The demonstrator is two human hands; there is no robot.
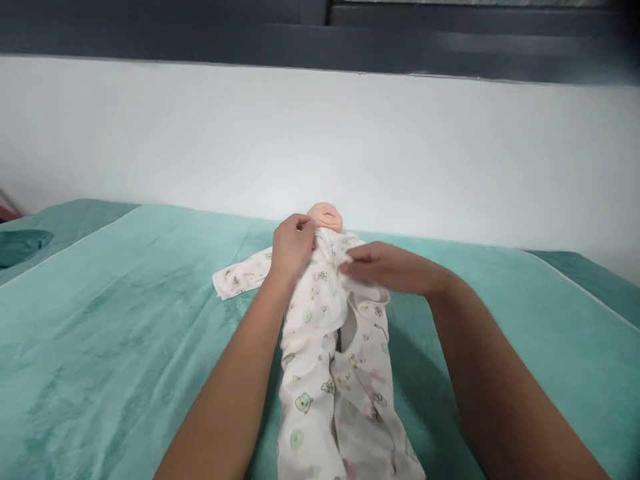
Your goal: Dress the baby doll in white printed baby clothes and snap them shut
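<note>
A baby doll (pixel 328 215) lies on its back, dressed in a white romper (pixel 313 360) printed with small animals and green and pink spots. The front of the romper gapes over the lower body, and its sleeve (pixel 243 275) stretches out to the left. At the collar, beside the doll's chin, my left hand (pixel 294 243) is closed with its fingers pinched on the romper's edge. My right hand (pixel 385 267) is over the other side of the chest, fingers stretched out and slightly blurred; whether they touch the cloth is hard to tell.
A teal plush blanket (pixel 125 333) with soft wrinkles covers the surface under the doll. Behind it rises a white wall (pixel 225 140), topped by a dark window frame (pixel 200 37). Some darker green cloth (pixel 23 247) lies at the far left.
</note>
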